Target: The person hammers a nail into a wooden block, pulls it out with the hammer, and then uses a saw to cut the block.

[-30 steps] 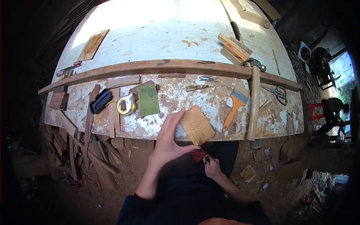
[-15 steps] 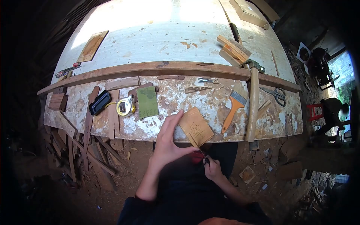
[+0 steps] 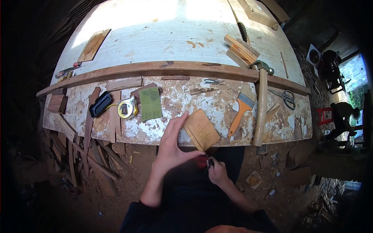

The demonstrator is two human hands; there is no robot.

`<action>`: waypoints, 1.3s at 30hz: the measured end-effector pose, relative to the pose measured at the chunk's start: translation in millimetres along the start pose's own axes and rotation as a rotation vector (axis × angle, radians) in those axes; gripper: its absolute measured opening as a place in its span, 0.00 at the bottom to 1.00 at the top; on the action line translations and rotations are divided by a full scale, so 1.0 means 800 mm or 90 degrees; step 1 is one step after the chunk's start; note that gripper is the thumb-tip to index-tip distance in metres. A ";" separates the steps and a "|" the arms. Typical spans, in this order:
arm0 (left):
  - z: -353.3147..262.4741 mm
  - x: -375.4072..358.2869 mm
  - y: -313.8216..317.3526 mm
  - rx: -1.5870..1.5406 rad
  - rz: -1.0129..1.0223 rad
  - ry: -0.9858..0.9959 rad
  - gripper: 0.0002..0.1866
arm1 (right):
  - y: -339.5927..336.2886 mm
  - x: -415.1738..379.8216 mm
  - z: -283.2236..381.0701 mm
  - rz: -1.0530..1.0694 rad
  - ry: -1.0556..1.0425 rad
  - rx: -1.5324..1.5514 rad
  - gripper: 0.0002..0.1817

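Note:
A small wooden piece (image 3: 201,129) with dark dots and a notched edge lies tilted at the near edge of the workbench (image 3: 151,134). My left hand (image 3: 171,145) is against its left side and lower corner, thumb and fingers spread around it. My right hand (image 3: 218,171) is closed on a dark-handled tool (image 3: 211,161), whose thin tip meets the lower corner of the wooden piece. Left of the piece lies a green sandpaper sheet (image 3: 150,103), and to its right an orange-handled brush (image 3: 241,112).
A tape measure (image 3: 127,108), a black case (image 3: 101,104), a hammer (image 3: 261,105) and scissors (image 3: 288,98) lie on the bench. A long wooden beam (image 3: 155,68) crosses it. Wood scraps lie below on the left. Another person (image 3: 344,116) is at far right.
The view has shifted slightly. My right hand and its tool have moved a little to the left and up; my left hand stays around the wooden piece.

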State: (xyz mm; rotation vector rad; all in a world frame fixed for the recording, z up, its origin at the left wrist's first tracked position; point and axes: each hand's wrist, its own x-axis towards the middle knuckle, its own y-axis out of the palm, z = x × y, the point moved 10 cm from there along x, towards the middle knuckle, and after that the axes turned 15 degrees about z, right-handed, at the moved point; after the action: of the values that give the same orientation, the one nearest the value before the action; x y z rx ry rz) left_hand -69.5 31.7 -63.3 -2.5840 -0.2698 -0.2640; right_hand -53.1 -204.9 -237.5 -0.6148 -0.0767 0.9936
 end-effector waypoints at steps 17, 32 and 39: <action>0.009 -0.001 0.004 -0.005 0.019 -0.017 0.66 | -0.011 0.003 0.025 -0.015 -0.009 -0.008 0.12; 0.000 0.001 -0.002 0.010 0.006 0.002 0.65 | 0.014 -0.016 -0.050 -0.022 0.018 -0.051 0.16; 0.000 -0.001 -0.001 0.001 0.002 0.003 0.65 | 0.011 -0.007 -0.040 0.001 0.012 -0.022 0.15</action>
State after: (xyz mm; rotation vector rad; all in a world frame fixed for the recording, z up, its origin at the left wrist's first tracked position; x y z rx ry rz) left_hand -70.2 32.4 -63.0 -2.5814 -0.2638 -0.2689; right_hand -52.6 -220.5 -267.4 -0.6563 -0.0776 0.9892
